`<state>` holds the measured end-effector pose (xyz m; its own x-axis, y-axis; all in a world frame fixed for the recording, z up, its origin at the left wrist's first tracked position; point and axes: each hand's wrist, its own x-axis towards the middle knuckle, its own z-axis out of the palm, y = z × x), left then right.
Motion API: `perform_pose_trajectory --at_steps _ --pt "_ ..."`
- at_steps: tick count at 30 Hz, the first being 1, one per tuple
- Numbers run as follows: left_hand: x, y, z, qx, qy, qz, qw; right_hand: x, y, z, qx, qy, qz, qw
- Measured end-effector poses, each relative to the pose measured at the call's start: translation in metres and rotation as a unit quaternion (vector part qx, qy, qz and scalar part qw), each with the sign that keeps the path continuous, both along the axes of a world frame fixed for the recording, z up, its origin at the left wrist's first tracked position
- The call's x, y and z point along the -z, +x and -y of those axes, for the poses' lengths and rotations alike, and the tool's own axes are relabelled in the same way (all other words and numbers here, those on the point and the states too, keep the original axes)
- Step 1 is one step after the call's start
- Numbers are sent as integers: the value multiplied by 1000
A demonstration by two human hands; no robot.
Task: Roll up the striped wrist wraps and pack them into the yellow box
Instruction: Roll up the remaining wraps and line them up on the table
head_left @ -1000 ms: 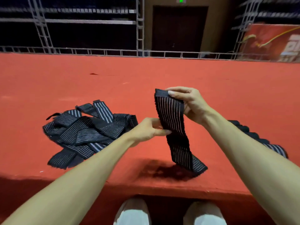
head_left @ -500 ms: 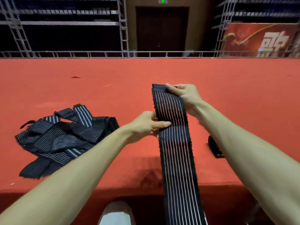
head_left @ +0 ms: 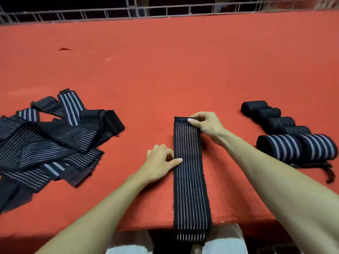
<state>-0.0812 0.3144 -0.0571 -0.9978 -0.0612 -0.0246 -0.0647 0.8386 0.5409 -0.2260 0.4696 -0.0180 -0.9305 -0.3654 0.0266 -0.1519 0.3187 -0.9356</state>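
At far left a pile of unrolled wrist wraps [head_left: 51, 143] sprawls on the red carpeted surface [head_left: 165, 70]. The dark bands are crossed over one another, most with thin pale stripes and a few with broad ones, and the nearer ends trail toward the front edge. To the right of the pile, with bare carpet between, the left hand [head_left: 159, 163] rests on the surface against the left edge of a single striped wrist wrap [head_left: 189, 189]. Its thumb lies on top of that edge and its fingers are curled in beside it, so it holds the edge in a pinch. This wrap lies flat and straight, running from mid-surface back toward the person. Its near end hangs over the front edge, above knees in pale trousers [head_left: 225, 242]. At the wrap's far end the right hand [head_left: 209, 125] grips the right corner, fingers and thumb bent round the dark end tab, which looks slightly raised from the carpet. Further right, well apart from the flat wrap, the rolled wraps [head_left: 278, 123] lie in a slanting row, touching one another — four thin-striped rolls at the back, then two fatter rolls with broad stripes [head_left: 297, 148] side by side nearest the front. A loose dark strap end [head_left: 328, 173] trails from under these two. A metal railing [head_left: 165, 11] runs along the far edge of the surface.
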Motion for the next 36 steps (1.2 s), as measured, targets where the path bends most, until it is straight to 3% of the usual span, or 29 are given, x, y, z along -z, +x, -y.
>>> perform_pose_trajectory --at_steps 5,9,15,20,26,30,36 --pt "20 1 4 -29 59 -143 988 32 -7 20 11 81 -52 995" --pt "22 -2 7 -30 88 -166 982 43 -3 21 54 151 -135 978" --pt "10 13 16 1 64 -132 989 31 9 35 99 158 -148 971" --pt "-13 48 80 -36 70 -160 984 8 32 77 20 155 -223 962" --pt "-24 83 173 -231 31 -235 944 -20 65 154 -99 118 -193 969" --pt "-5 79 209 -257 -2 -237 937 -15 66 204 -125 145 -176 966" --pt "14 71 216 -278 74 -271 919 15 60 251 -87 149 -151 973"
